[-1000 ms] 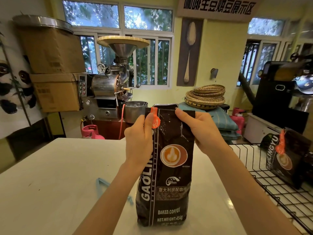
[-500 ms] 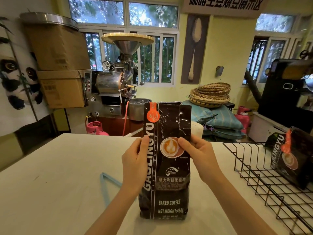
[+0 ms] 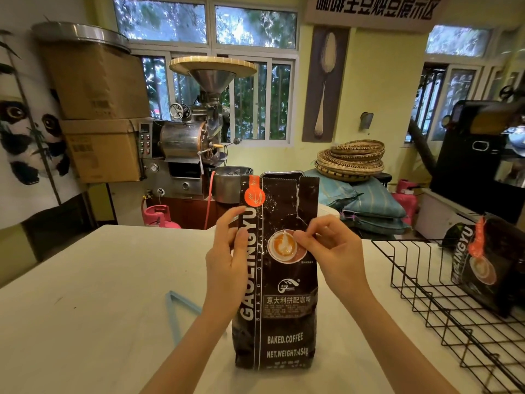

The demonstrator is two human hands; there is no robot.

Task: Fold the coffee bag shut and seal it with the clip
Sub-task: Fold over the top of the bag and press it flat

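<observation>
A black coffee bag with an orange sticker stands upright on the white table. Its top is unfolded, open and torn down the right side. My left hand grips the bag's left edge at mid-height, thumb on the front. My right hand pinches the bag's right side beside the printed coffee cup. A light blue clip lies open in a V on the table, left of my left forearm, with neither hand touching it.
A black wire rack stands on the table at the right, with a second coffee bag leaning in it. Beyond the table's far edge are a coffee roaster, cardboard boxes, pink gas cylinders and stacked baskets.
Both hands have slid down from the bag's top edge to its middle. The bag's top now stands free and upright. The clip has not moved.
</observation>
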